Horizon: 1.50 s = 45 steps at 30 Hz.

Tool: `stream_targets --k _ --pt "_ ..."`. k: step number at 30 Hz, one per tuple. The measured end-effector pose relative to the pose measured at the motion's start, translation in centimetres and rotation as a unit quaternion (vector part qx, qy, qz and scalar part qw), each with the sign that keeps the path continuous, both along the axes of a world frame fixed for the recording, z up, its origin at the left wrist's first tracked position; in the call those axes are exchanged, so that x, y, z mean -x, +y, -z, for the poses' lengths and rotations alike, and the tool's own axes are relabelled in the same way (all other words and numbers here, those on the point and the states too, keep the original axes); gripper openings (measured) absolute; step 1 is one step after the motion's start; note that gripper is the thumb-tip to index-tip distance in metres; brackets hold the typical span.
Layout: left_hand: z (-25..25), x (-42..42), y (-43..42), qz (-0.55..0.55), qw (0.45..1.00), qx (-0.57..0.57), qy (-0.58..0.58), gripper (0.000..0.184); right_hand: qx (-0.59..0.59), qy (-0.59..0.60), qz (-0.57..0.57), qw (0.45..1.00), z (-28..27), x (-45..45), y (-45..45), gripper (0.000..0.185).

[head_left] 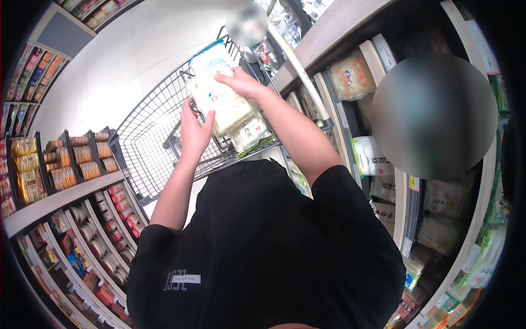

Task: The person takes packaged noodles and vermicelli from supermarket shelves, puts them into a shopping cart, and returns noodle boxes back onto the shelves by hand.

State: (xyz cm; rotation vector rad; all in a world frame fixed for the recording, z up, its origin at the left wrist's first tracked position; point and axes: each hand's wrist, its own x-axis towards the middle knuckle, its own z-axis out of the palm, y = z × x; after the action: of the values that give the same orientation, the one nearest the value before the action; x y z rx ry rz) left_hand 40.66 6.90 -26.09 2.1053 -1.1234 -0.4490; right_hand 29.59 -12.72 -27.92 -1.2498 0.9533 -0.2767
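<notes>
A shopping cart [143, 115] spans the upper centre, with other packages [247, 133] already at its right end. Above them is a white pack [223, 104], unreleased: right hand [245, 85] clamped on its edge, left hand [194, 133] touching it, fingers and thumb apart.

A shop: shelves [68, 196] of packaged food line the left and right of the frame, with a wire shopping cart [150, 129] at upper centre and price tags [413, 183] on the right.

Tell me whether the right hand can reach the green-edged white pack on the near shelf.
Probably, once free: the right hand is on the pale pack, but the green-edged pack looks uncovered in front.
</notes>
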Motion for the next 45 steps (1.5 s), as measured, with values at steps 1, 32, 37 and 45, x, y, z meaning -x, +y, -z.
stream_targets --k 1,32,37,45 --pt "0.1 0.0 0.0 0.004 0.999 0.03 -0.028 0.08 -0.001 -0.007 0.002 1.0 0.0 0.1 0.1 0.094" --pt "1.6 2.8 2.6 0.107 0.994 0.027 0.002 0.088 0.448 0.459 0.119 0.758 -0.5 25.7 13.8 0.064" --pt "1.7 4.4 5.9 0.12 0.992 0.039 0.012 0.089 0.452 0.449 0.155 0.755 -0.9 27.0 18.7 0.066" --pt "1.8 6.9 9.7 0.164 0.986 0.034 -0.012 0.09 0.425 0.493 0.156 0.743 -1.3 29.8 23.1 0.059"
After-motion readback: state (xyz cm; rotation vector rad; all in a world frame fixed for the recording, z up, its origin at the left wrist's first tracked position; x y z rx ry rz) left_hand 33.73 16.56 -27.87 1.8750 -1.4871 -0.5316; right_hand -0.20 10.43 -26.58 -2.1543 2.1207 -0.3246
